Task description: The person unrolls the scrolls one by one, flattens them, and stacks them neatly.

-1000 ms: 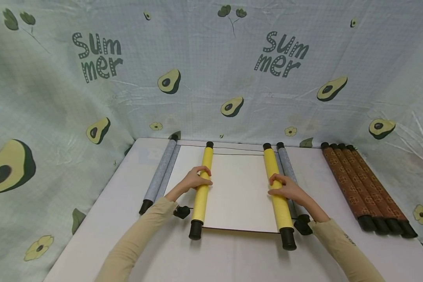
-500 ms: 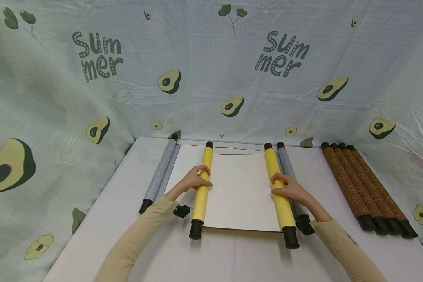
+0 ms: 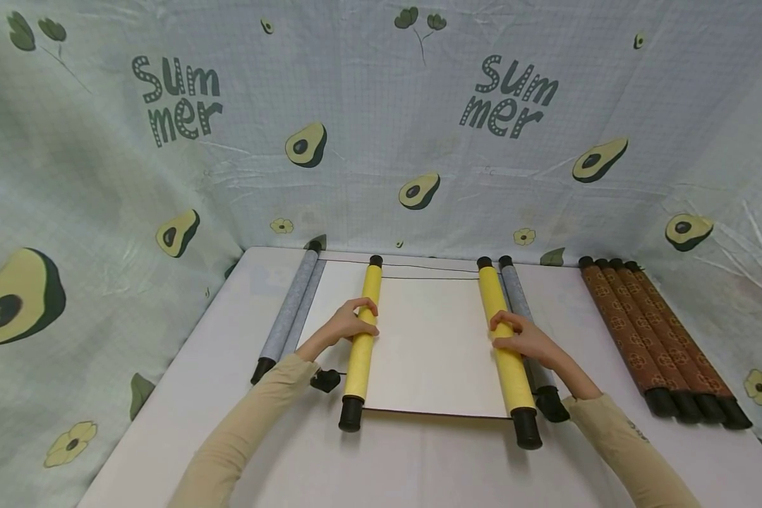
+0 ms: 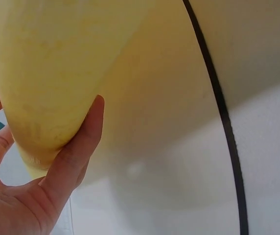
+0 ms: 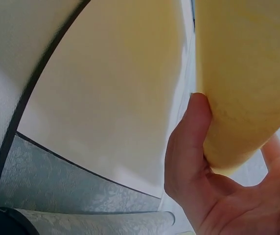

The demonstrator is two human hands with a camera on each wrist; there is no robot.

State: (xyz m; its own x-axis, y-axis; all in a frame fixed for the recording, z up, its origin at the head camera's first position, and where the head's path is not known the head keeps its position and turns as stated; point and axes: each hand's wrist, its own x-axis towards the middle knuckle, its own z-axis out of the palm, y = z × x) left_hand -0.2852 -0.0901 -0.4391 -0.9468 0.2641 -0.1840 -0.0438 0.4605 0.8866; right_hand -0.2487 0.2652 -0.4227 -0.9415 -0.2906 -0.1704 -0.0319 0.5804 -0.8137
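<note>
A yellow scroll lies partly unrolled in the head view, its white sheet (image 3: 438, 346) spread between a left yellow roll (image 3: 358, 367) and a right yellow roll (image 3: 514, 381). Both rolls have black end caps. My left hand (image 3: 351, 323) grips the left roll near its middle, thumb on the inner side. On the right roll, my right hand (image 3: 525, 339) holds on in the same way. Each wrist view shows curled fingers and thumb around yellow paper. Beneath the yellow scroll is a second scroll, with a blue-grey left roll (image 3: 290, 310) and a blue-grey right roll (image 3: 519, 296).
Several brown patterned scrolls (image 3: 654, 331) lie side by side at the right of the white table (image 3: 413, 473). A small black object (image 3: 325, 381) sits by the left sleeve. Behind the table hangs an avocado-print cloth (image 3: 355, 85).
My right hand and the right yellow roll have moved slightly to the right. The left roll has shifted a touch left, so a little more white sheet shows between the rolls.
</note>
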